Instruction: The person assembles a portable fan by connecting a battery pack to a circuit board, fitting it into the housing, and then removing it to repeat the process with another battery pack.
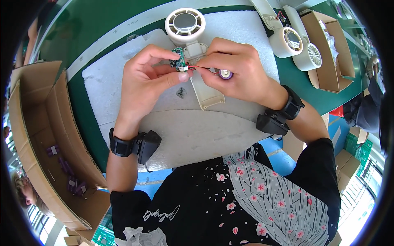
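Observation:
Between the thumb and fingers of my left hand (141,80) is a small green circuit board (179,58) with a white connector at its lower edge. My right hand (244,67) pinches thin red and black wires (193,67) beside that connector; whether the plug is fully seated I cannot tell. A purple cylindrical battery (225,74) is tucked in the same hand, its end showing. Beyond and beneath my hands lies a cream handheld fan (185,22), round head at the far side. Its opened handle shell (208,97) is partly hidden by my hands.
Pale foam sheets (164,127) cover the green table (88,106). At left, an open cardboard box (37,143) holds several purple batteries (72,182). More fans (286,42) lie at the far right, next to another cardboard box (342,67).

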The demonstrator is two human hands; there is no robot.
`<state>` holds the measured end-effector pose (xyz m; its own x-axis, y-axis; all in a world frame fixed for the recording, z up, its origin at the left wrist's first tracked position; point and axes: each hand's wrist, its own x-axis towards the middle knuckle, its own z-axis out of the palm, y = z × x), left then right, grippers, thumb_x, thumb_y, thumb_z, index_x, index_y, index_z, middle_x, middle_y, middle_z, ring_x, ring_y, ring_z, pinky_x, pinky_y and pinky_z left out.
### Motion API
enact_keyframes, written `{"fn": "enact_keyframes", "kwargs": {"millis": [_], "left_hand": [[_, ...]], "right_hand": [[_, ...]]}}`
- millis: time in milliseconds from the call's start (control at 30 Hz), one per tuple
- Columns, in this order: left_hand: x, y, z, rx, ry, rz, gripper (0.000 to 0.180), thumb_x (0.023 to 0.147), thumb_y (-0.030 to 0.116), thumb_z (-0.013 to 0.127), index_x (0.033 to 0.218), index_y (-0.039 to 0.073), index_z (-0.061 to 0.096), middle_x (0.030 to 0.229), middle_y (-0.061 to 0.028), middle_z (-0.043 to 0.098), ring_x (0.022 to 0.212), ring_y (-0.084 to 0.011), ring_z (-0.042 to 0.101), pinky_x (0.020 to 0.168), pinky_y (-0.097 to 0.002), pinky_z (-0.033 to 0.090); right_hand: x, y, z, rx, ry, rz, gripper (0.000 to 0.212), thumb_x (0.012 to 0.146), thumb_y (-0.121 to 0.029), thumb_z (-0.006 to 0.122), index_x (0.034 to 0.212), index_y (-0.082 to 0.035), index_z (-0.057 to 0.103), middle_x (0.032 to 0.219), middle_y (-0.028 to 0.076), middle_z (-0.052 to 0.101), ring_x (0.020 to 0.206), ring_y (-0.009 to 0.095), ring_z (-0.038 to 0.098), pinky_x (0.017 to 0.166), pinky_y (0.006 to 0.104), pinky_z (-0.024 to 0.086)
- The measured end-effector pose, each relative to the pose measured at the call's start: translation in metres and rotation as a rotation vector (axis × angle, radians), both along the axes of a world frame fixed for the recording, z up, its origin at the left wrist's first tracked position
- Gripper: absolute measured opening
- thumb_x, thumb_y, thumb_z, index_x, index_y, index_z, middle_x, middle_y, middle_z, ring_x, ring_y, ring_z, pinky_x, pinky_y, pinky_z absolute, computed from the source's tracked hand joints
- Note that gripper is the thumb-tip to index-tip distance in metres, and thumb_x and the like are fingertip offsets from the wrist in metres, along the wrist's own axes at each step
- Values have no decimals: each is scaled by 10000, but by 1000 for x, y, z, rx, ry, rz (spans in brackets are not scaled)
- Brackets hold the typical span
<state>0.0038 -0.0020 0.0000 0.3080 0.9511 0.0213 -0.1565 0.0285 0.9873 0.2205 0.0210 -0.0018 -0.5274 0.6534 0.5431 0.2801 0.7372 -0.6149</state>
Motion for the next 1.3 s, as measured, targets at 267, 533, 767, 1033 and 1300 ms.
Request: {"fn": "enact_keyframes", "kwargs": {"millis": [267, 533, 767, 1033, 1300], "left_hand": [[1, 0, 1, 78, 85, 25, 302, 782, -108, 704, 1052, -20, 603, 954, -104, 672, 875, -158, 673, 767, -259, 568], [4, -1, 3, 70, 78, 48, 320, 784, -109, 703, 1080, -17, 621, 954, -94, 673, 858, -132, 661, 763, -248, 561], [3, -1, 2, 65, 80, 33, 328, 786, -109, 701, 1092, -23, 622, 953, -89, 672, 862, -130, 657, 778, -249, 559], [3, -2, 2, 78, 92, 29, 341, 794, -106, 696, 1116, -21, 623, 976, -85, 670, 879, -129, 651, 793, -250, 554], [6, -2, 2, 91, 105, 51, 362, 806, -103, 665, 1155, -17, 618, 993, -68, 665, 895, -117, 640, 819, -263, 540]], "right_hand": [[-1, 0, 1, 20, 7, -11, 144, 707, 16, 740, 841, -29, 711, 732, 54, 578, 574, 173, 555, 492, 275, 436], [-1, -1, 1, 19, 19, -24, 137, 692, 24, 741, 813, -20, 694, 727, 55, 572, 567, 172, 550, 481, 276, 429], [0, -1, 3, 88, -23, -18, 151, 677, 27, 740, 808, -26, 688, 725, 51, 565, 541, 164, 539, 466, 271, 428], [-1, 0, 2, 111, -13, -5, 149, 693, 9, 752, 825, -36, 698, 727, 42, 563, 527, 153, 533, 457, 267, 427], [0, 1, 2, 24, -28, 39, 98, 733, -8, 746, 818, -25, 699, 732, 52, 566, 553, 161, 535, 487, 271, 439]]}}
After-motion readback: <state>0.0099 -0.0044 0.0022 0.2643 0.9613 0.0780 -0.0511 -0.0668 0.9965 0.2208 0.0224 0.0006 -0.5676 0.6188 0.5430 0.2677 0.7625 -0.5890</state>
